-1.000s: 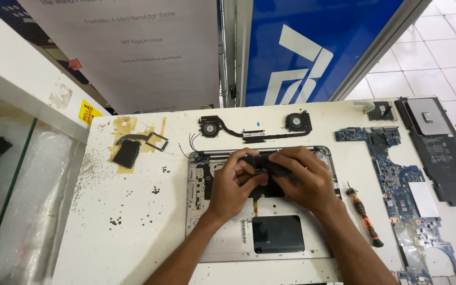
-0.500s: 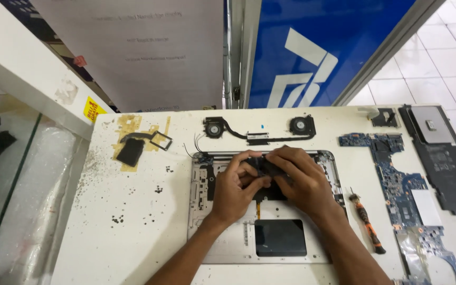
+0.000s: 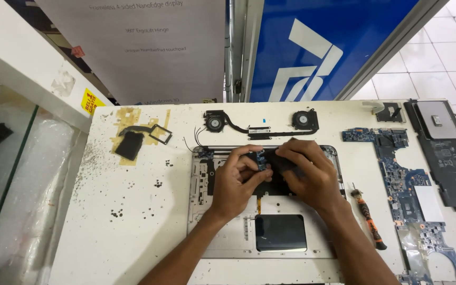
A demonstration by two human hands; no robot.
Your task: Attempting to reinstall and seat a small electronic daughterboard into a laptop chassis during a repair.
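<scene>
An opened silver laptop base lies on the white speckled table, its dark touchpad underside toward me. My left hand and my right hand meet over the upper middle of the base. Both sets of fingertips pinch a small blue circuit board with a black part there. My fingers hide most of that piece.
A twin-fan heat pipe assembly lies above the base. A blue motherboard and a black cover panel lie at the right. An orange-handled screwdriver rests beside the base. Black parts on tape sit at the upper left.
The view has shifted slightly. My hands stay over the same spot on the laptop base, with only small finger movements on the small board.
</scene>
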